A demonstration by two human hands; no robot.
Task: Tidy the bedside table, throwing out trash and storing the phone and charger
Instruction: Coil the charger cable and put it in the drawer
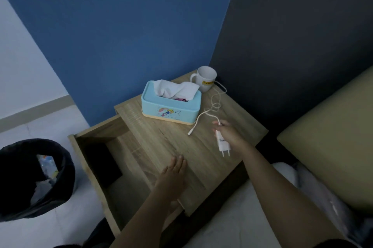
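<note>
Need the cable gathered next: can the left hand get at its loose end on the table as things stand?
Probably yes. The left hand lies flat and empty, and bare table separates it from the cable's loose end; nothing stands between.

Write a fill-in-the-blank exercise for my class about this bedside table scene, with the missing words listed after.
1. The right hand grips the white charger ____.
2. The left hand lies flat on the bedside table, above its open ____.
3. Tissues stick up from the light ____ tissue box.
4. Behind that box stands a white ____.

Missing words: plug; drawer; blue; mug
</note>
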